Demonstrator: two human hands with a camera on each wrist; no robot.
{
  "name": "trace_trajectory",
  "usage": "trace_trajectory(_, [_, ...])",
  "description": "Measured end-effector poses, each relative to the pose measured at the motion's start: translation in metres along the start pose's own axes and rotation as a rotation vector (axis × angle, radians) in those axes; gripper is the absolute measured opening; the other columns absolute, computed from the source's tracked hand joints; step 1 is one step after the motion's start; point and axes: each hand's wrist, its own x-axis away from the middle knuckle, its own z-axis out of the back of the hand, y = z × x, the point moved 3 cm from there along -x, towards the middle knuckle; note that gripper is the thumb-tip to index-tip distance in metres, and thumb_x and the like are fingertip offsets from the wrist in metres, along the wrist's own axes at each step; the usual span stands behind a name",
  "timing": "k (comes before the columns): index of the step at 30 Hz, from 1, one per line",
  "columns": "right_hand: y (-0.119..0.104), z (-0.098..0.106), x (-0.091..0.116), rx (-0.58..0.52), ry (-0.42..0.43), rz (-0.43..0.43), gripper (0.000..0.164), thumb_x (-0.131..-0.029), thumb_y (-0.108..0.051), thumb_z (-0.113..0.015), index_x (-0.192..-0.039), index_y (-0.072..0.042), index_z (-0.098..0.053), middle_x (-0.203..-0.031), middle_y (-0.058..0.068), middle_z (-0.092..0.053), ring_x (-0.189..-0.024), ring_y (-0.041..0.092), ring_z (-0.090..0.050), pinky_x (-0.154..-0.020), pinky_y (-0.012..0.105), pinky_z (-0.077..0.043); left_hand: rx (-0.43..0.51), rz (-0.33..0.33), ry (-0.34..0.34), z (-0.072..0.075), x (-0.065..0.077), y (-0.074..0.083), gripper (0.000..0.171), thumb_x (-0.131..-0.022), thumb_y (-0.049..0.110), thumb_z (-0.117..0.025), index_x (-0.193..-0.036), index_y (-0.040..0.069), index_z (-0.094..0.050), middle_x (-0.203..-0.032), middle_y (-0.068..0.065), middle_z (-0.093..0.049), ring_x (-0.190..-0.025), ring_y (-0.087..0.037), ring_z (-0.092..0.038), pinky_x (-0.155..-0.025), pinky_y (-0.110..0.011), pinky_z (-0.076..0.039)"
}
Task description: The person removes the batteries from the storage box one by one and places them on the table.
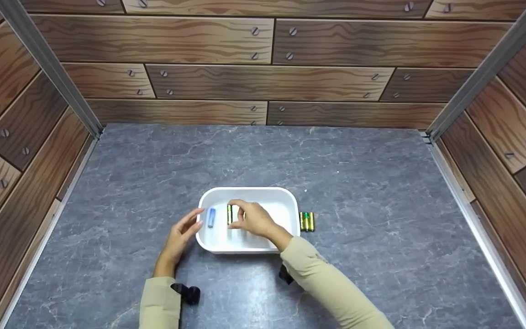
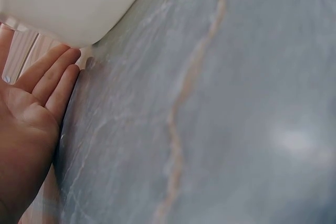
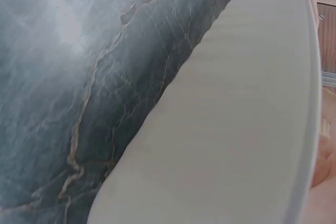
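A white tray point(image 1: 244, 251) sits on the dark marbled table. Inside it at the left lies a blue battery point(image 1: 211, 218). My right hand point(image 1: 255, 219) reaches over the tray and pinches a dark green and gold battery point(image 1: 229, 214) by its ends, between thumb and fingers. Relaxed fingers of my left hand point(image 1: 181, 235) touch the tray's left rim. In the left wrist view, that hand point(image 2: 31, 114) has its fingertips right at the tray's outer wall point(image 2: 68, 3). The right wrist view shows the tray's side wall point(image 3: 226, 114) hiding most of the right hand.
Just right of the tray, several gold and green batteries point(image 1: 307, 221) lie side by side on the table point(image 1: 372, 219). Wood-patterned panels point(image 1: 263, 82) enclose the back and both sides, with metal posts point(image 1: 48, 68) at the rear corners.
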Motion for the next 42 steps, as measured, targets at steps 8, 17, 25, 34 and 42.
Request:
trace_trajectory(8, [0.006, 0.01, 0.012, -0.053, 0.016, 0.041, 0.056, -0.076, -0.02, -0.081, -0.126, -0.005, -0.059, -0.075, 0.012, -0.065, -0.059, 0.003, -0.043, -0.058, 0.016, -0.035, -0.006, -0.002, -0.002, -0.001, 0.0, 0.002, 0.044, -0.095, 0.008, -0.058, -0.137, -0.002, -0.05, -0.143, -0.024, -0.05, -0.134, -0.026, -0.048, -0.098, -0.01, -0.039])
trace_trajectory(17, [0.015, 0.02, 0.026, -0.114, 0.027, 0.05, 0.055, -0.077, -0.018, -0.081, -0.124, -0.003, -0.059, -0.074, 0.013, -0.062, -0.056, 0.002, -0.041, -0.055, 0.014, -0.033, -0.028, -0.022, -0.004, -0.001, 0.002, 0.002, 0.043, -0.095, 0.01, -0.058, -0.137, 0.0, -0.051, -0.144, -0.022, -0.049, -0.119, 0.004, -0.052, -0.099, -0.009, -0.039])
trace_trajectory(25, [0.023, 0.033, 0.035, -0.152, 0.072, 0.052, 0.054, -0.075, -0.016, -0.082, -0.123, -0.001, -0.06, -0.071, 0.014, -0.06, -0.058, 0.001, -0.041, -0.058, 0.015, -0.036, -0.035, -0.018, 0.008, 0.0, 0.0, 0.0, 0.043, -0.095, 0.01, -0.059, -0.136, -0.001, -0.052, -0.144, -0.022, -0.05, -0.114, 0.01, -0.052, -0.099, -0.009, -0.039])
trace_trajectory(34, [0.036, 0.049, 0.046, -0.223, 0.135, 0.064, 0.055, -0.073, -0.012, -0.082, -0.121, 0.004, -0.06, -0.067, 0.011, -0.055, -0.058, -0.003, -0.039, -0.057, 0.013, -0.035, -0.035, 0.0, 0.006, 0.0, 0.002, 0.001, 0.043, -0.095, 0.01, -0.058, -0.137, 0.0, -0.051, -0.144, -0.022, -0.05, -0.114, 0.012, -0.051, -0.099, -0.008, -0.037])
trace_trajectory(42, [0.049, 0.062, 0.059, -0.268, 0.173, 0.013, 0.055, -0.074, -0.011, -0.081, -0.123, 0.003, -0.059, -0.067, 0.01, -0.055, -0.058, -0.002, -0.039, -0.055, 0.014, -0.034, -0.06, 0.004, 0.009, 0.0, 0.003, 0.002, 0.043, -0.096, 0.011, -0.057, -0.137, 0.002, -0.052, -0.145, -0.019, -0.05, -0.136, -0.022, -0.046, -0.109, -0.023, -0.038])
